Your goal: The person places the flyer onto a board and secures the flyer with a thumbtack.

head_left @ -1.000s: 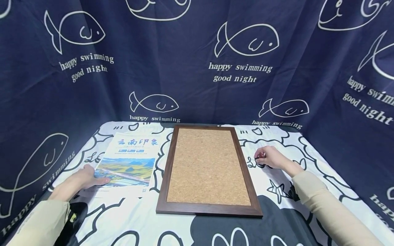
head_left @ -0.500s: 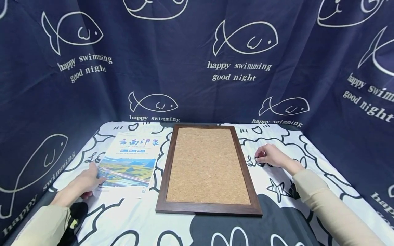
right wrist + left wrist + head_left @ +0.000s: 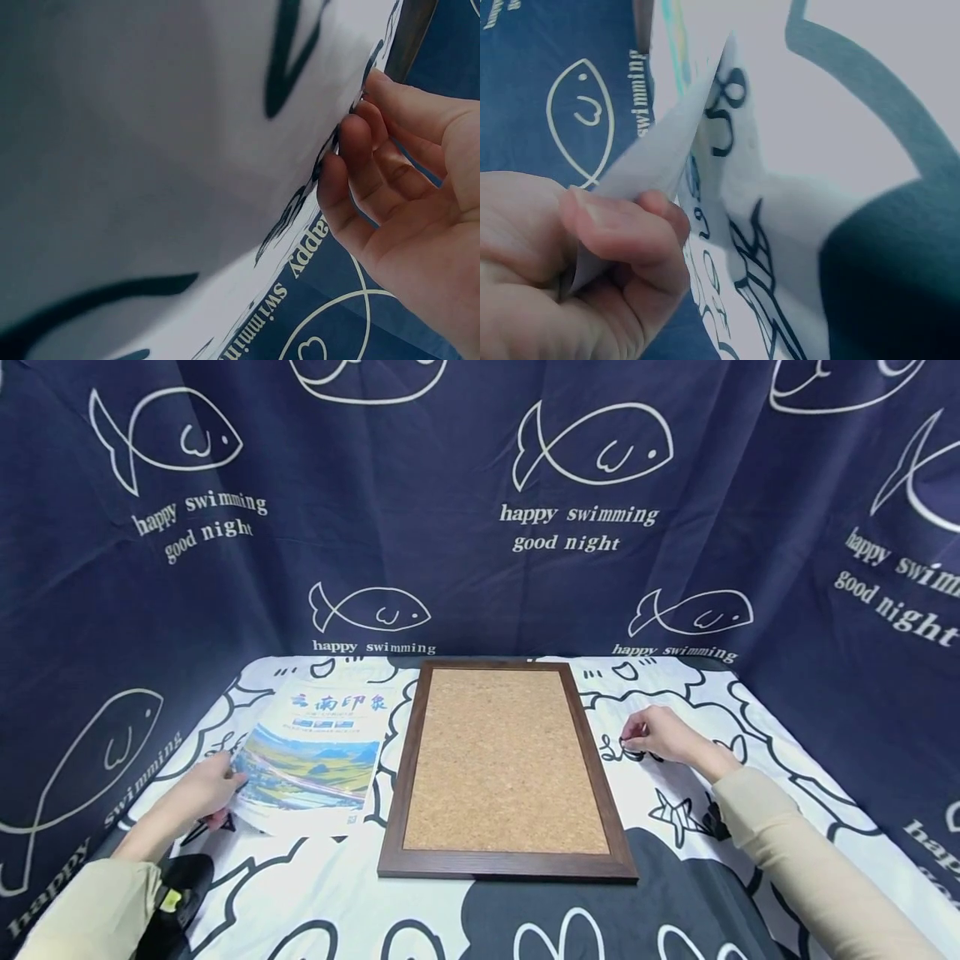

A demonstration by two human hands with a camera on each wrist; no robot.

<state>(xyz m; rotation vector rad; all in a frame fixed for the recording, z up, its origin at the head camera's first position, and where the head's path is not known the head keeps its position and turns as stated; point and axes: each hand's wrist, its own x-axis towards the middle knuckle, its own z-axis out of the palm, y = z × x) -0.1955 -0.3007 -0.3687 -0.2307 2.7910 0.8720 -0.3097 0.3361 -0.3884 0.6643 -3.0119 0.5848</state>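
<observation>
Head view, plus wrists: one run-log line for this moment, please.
left hand: pinches printed sheet, edge raised; right hand: loosely curled, at tablecloth; framed corkboard: flat, between hands

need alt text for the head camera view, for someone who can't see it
A person's left hand pinches the left edge of a landscape poster beside a wood-framed cork board. To the board's right, the right hand is at the black-and-white tablecloth. Behind hangs a navy curtain printed with white fish.
</observation>
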